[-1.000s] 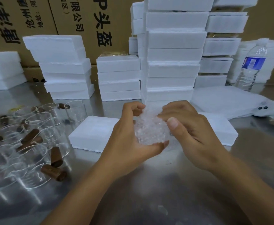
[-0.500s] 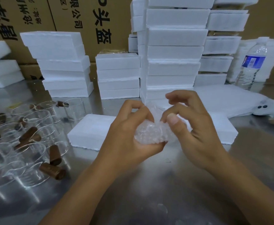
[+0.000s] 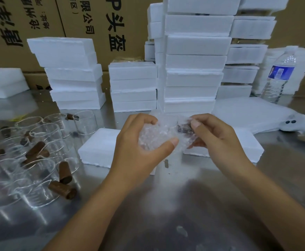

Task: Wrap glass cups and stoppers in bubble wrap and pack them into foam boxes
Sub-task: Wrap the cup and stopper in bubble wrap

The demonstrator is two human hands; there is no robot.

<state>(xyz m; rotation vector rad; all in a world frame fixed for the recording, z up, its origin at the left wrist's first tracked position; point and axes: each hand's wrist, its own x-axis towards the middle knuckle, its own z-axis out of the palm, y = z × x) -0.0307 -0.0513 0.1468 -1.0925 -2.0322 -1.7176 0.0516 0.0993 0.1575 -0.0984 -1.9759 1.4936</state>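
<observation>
Hands were up over the shiny metal table (image 3: 193, 205), and we had a crumpled clear bubble-wrap bundle (image 3: 157, 136) between them. Our left hand (image 3: 139, 151) cupped the bundle from below and the side, thumb pressed across its front, fingers curled over the top. Our right hand (image 3: 218, 140) pinched the bundle's right end between thumb and fingers, and a dark brown stopper (image 3: 185, 128) showed through the wrap just beside that thumb. Directly behind both hands lay a flat white foam box (image 3: 97, 147) on the table. Off to the left of our left hand sat the clear glass cups (image 3: 45, 129) with loose brown cork stoppers (image 3: 62, 189) among them. Beyond the hands rose stacks of white foam boxes (image 3: 195, 60). Far right of our right hand stood a clear plastic water bottle (image 3: 278, 78).
</observation>
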